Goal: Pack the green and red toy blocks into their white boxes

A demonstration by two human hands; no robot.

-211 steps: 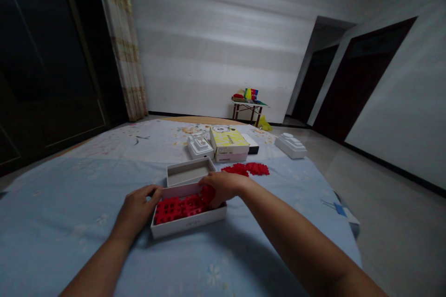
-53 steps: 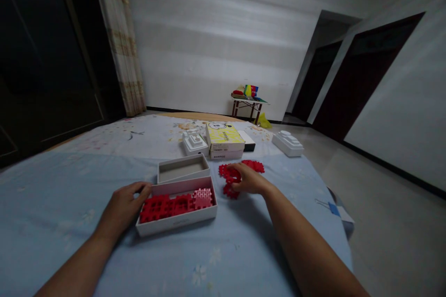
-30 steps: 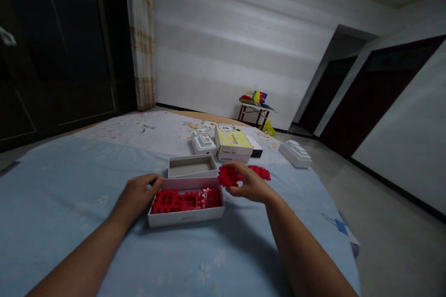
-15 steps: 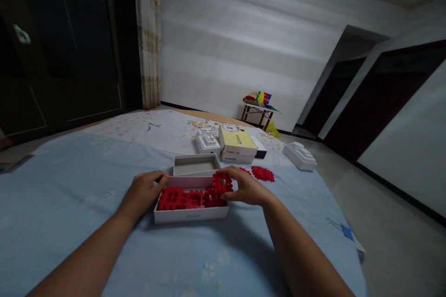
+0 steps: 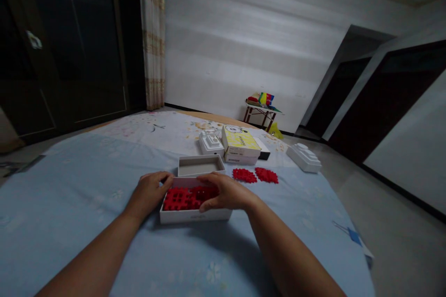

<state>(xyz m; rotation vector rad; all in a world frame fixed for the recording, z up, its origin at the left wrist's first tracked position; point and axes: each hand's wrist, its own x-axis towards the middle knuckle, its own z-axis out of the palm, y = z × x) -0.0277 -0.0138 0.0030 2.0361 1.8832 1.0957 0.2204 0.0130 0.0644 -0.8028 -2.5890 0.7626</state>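
A table [image 5: 213,117] under a pale blue flowered cloth [image 5: 69,222] bears an open white box [image 5: 195,216], with a grey-lined tray [image 5: 201,166] just behind it. The left hand [image 5: 149,193] is curled at the box's left end; whether it grips the wall cannot be told. The right hand [image 5: 225,191] arches over the right half, thumb and fingers apart, any grasp hidden. Red notched pieces [image 5: 177,198] lie inside the box; more red pieces [image 5: 266,175] lie on the cloth beyond its right end.
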